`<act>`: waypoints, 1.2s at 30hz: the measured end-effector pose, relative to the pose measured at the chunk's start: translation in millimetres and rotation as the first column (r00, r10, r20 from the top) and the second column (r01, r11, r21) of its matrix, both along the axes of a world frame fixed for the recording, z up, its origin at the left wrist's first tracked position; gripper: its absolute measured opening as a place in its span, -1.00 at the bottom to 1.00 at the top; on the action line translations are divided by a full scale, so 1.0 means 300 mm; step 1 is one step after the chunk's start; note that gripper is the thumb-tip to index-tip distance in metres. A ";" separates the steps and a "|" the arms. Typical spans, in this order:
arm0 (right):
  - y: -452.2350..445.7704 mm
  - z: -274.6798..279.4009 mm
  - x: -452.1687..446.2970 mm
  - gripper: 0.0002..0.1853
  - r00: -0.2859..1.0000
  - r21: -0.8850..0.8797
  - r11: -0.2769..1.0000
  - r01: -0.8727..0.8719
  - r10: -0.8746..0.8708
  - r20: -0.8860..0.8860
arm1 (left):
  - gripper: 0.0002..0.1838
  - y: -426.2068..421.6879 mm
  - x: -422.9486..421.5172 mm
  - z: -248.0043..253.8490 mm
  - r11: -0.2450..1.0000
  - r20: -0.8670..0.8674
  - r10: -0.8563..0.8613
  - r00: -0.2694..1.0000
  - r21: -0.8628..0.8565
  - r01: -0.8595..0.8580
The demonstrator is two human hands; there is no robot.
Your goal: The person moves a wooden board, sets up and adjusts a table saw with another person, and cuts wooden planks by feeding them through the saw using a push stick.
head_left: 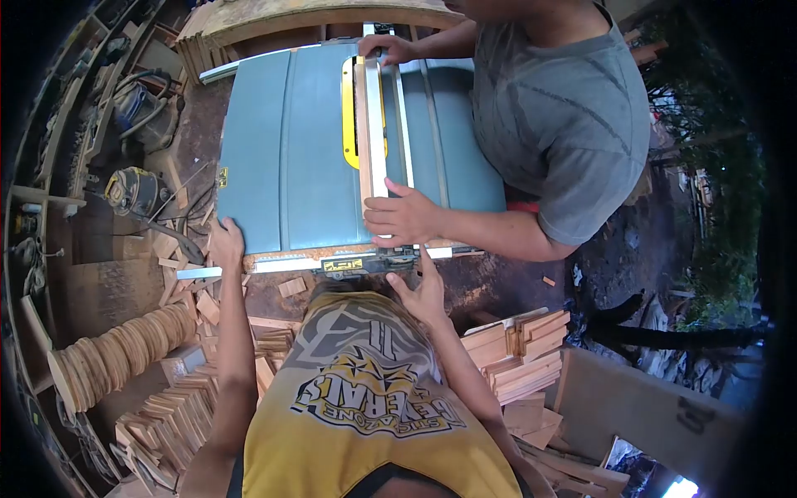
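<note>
My left hand (pixel 226 243) rests at the front left corner of a blue-grey table saw (pixel 324 199), its fingers against the table's edge. My right hand (pixel 422 290) is at the front edge near the rail, thumb and fingers apart, with nothing seen in it. Along the fence (pixel 375 124) lies a narrow wood strip (pixel 364 166), beside the yellow insert plate (pixel 349 108). A co-worker's hand (pixel 403 214) presses on the strip and fence at the near end; their other hand (pixel 390 48) is at the far end.
The co-worker (pixel 556 124) stands at the right of the saw. Round wood discs (pixel 124 353) and stacked wood pieces (pixel 178 423) lie at the lower left, more boards (pixel 523 357) at the lower right. A shop vacuum (pixel 133 191) and shelves (pixel 50 158) are on the left.
</note>
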State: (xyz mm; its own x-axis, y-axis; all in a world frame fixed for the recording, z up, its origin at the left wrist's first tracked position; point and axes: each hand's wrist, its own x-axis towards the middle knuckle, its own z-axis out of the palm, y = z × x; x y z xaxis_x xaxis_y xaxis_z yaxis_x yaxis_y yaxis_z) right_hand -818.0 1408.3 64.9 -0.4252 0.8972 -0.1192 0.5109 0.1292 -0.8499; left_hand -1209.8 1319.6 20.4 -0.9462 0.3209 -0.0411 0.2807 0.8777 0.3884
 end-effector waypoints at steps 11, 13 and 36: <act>0.060 0.021 0.049 -0.39 0.995 -0.036 0.995 -0.095 0.094 -0.028 | -0.47 -0.015 -0.016 -0.031 1.000 -0.008 0.009 1.000 0.000 -0.009; 0.053 -0.002 0.033 -0.43 0.996 0.053 0.995 -0.084 0.082 0.038 | -0.48 -0.021 -0.016 -0.040 0.998 -0.053 -0.028 0.998 0.048 0.030; -0.166 -0.056 0.075 -0.77 0.975 -0.062 0.987 -0.149 0.156 0.156 | -0.55 -0.010 0.662 -0.504 0.891 0.753 -0.448 0.482 0.335 0.305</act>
State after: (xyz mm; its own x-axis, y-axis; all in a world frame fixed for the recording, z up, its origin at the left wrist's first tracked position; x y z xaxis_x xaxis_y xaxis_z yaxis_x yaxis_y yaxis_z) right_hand -795.5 1358.5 48.1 -0.5285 0.8146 -0.2389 0.6179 0.1761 -0.7663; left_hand -1011.2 1316.7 -130.8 -0.3249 0.7073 -0.6279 0.0838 0.6828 0.7258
